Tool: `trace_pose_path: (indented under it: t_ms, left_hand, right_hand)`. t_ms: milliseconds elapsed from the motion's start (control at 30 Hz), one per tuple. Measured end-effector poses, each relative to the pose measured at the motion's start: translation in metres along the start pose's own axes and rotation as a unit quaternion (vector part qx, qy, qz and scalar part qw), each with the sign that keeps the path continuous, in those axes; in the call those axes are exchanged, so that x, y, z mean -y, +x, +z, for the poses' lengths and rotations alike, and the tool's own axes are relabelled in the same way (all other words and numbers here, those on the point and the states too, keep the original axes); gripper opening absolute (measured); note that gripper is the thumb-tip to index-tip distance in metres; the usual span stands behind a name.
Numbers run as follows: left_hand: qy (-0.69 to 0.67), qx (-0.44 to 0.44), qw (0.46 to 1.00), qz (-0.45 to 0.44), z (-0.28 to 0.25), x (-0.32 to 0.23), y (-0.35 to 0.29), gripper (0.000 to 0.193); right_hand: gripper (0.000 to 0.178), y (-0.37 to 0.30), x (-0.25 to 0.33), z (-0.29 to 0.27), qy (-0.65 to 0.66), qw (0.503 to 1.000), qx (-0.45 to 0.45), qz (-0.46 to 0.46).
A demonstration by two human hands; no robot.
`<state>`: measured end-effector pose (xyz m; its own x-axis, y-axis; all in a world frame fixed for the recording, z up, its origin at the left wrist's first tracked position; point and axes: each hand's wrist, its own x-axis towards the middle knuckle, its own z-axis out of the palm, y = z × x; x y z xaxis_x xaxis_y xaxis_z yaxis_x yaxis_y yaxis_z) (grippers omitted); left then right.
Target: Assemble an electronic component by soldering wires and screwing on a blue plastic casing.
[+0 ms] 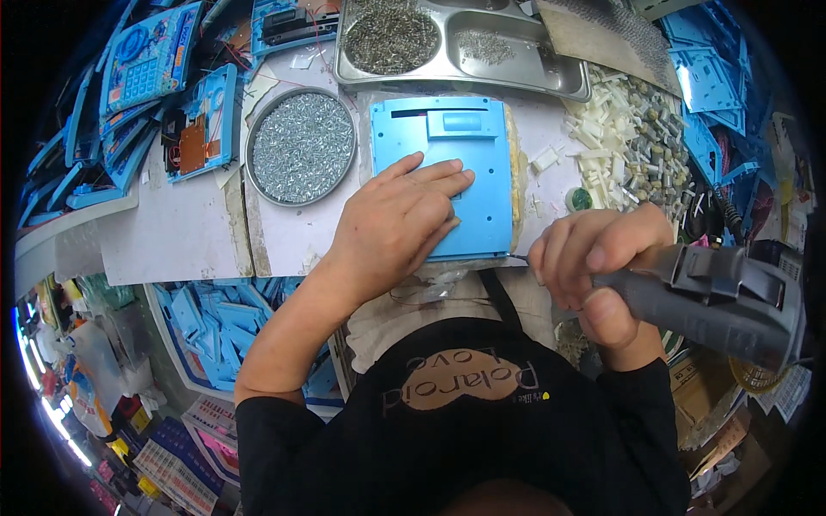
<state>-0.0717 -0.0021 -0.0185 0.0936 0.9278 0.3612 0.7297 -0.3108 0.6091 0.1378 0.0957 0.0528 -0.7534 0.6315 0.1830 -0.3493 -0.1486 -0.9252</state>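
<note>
A light blue plastic casing [477, 185] lies on the table in front of me, with small holes and a slot near its far edge. My left hand [403, 211] rests on top of it, fingers stretched and pressing on its left and middle part. In my right hand [594, 258] is a dark grey electric screwdriver [714, 297], held nearly level with its body pointing right. Its thin bit reaches the casing's near right corner; whether it sits in a screw is too small to tell. A yellowish pad edge [516, 163] shows under the casing's right side.
A round dish of small silver screws [303, 146] stands left of the casing. A metal tray [525, 73] with small metal parts lies beyond. White plastic pieces [607, 129] are heaped at right. Blue casings [142, 82] stack at far left; more blue parts [219, 327] fill a crate below.
</note>
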Motion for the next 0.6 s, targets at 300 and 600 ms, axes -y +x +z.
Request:
trace_pose_path:
  t_ms: [300, 600]
  left_hand:
    - [-0.023, -0.017, 1.000, -0.007, 0.000, -0.002, 0.000, 0.017]
    - [-0.031, -0.021, 0.999, -0.005, 0.000, 0.001, -0.003, 0.015]
  right_hand:
    - [0.021, 0.002, -0.020, -0.004, -0.158, 0.968, 0.143, -0.131]
    - [0.017, 0.039, -0.025, -0.007, -0.085, 0.977, 0.152, -0.120]
